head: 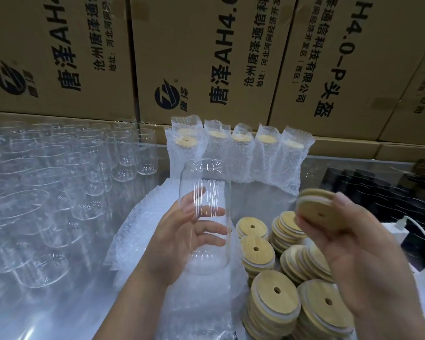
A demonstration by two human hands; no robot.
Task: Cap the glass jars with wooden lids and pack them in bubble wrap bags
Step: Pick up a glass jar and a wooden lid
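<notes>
Nearest me, right of the jar I hold, stand stacks of wooden lids [275, 295], set close so each pick is short. My left hand [174, 244] curls round the body of the glass jar [206, 182] and holds it upright, off the bench [47, 312]. Its mouth seems to point up and away from me, free to take a lid. My right hand [358, 256], right of the jar, pinches one wooden lid [315, 209] by its edge, tilted and apart from the mouth, so I judge the capping is not yet done. Nothing lies between lid and mouth. A pile of flat bubble wrap bags [138, 231] lies beneath the jar, ready for it. Left of the jar crowd the uncapped glasses [59, 182]. Beyond the jar a row of bagged, capped jars [241, 155] stands against cardboard cartons [206, 57].
</notes>
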